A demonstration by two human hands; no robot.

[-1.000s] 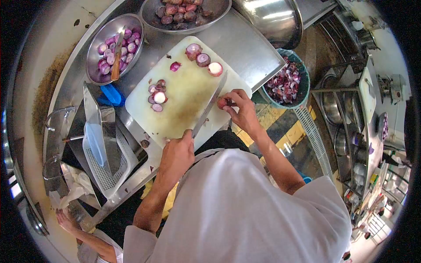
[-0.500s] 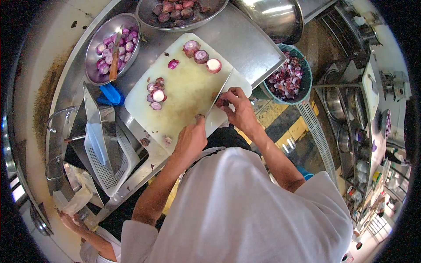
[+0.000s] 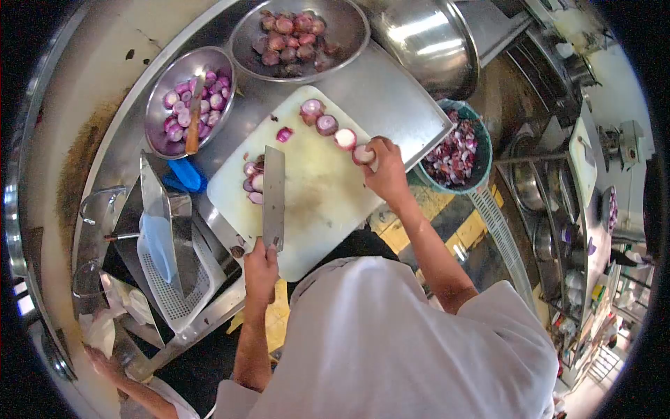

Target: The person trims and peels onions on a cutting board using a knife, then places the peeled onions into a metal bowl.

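My left hand [image 3: 261, 269] is closed round the handle of a cleaver [image 3: 275, 199], its broad blade lying over the left part of the white cutting board [image 3: 317, 216]. Small cut onion pieces [image 3: 252, 183] lie at the blade's left side, partly hidden by it. At the board's right edge my right hand [image 3: 385, 171] grips a trimmed red onion [image 3: 362, 155], pale cut face showing. It ends a row with several other trimmed onions, such as the one with a white face [image 3: 345, 138]. A purple scrap [image 3: 284, 134] lies apart on the board.
Peeled onions and a wooden-handled knife [image 3: 193, 133] sit in a steel bowl [image 3: 155, 98]. Behind stands a bowl [image 3: 356, 52] of unpeeled onions, beside a large steel pot [image 3: 440, 49]. A green bin [image 3: 485, 164] holds peelings at right. Another person's hand [image 3: 101, 362] shows lower left.
The cleaver has swung left from the right side of the board to the small pieces. My right hand has brought an onion up to the end of the row. The view has shifted slightly.
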